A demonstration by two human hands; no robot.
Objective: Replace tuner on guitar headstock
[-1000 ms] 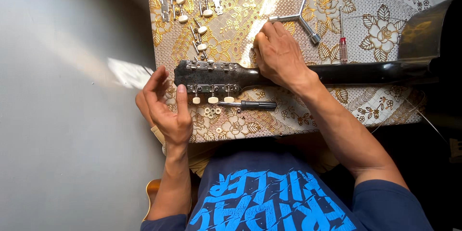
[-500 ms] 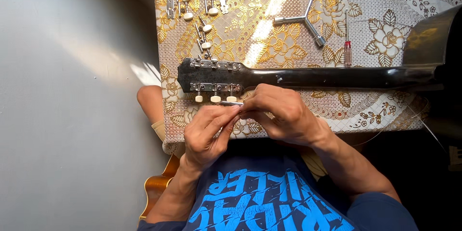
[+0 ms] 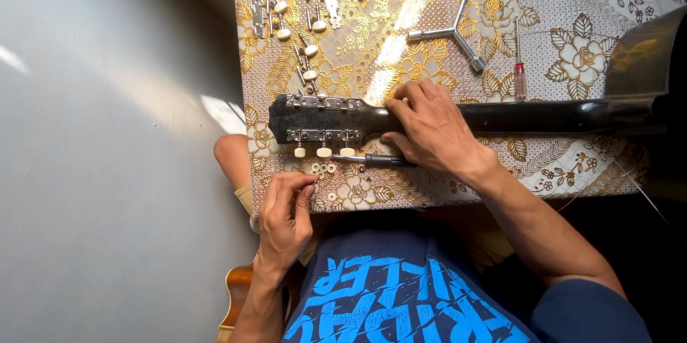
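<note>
A black guitar headstock [image 3: 322,118] with cream-knobbed tuners lies on the patterned tabletop, its neck [image 3: 558,115] running off to the right. My right hand [image 3: 429,128] is clasped over the neck just right of the headstock. My left hand [image 3: 286,214] hovers at the table's near edge with thumb and fingertips pinched together; anything between them is too small to see. A dark-handled screwdriver [image 3: 372,160] lies on the cloth just below the headstock, beside my right hand. A few small pale washers [image 3: 322,168] sit left of its tip.
A gold floral cloth [image 3: 572,57] covers the table. Loose tuner pegs and metal strips [image 3: 286,7] lie at the far left, a three-armed metal wrench [image 3: 451,32] in the middle, a small red-handled screwdriver [image 3: 520,75] to its right. A wooden guitar body [image 3: 236,300] rests by my left side.
Both hands were together below the headstock on the screwdriver. Now the screwdriver lies on the cloth, my right hand has gone up onto the neck and my left hand has drawn back to the table edge.
</note>
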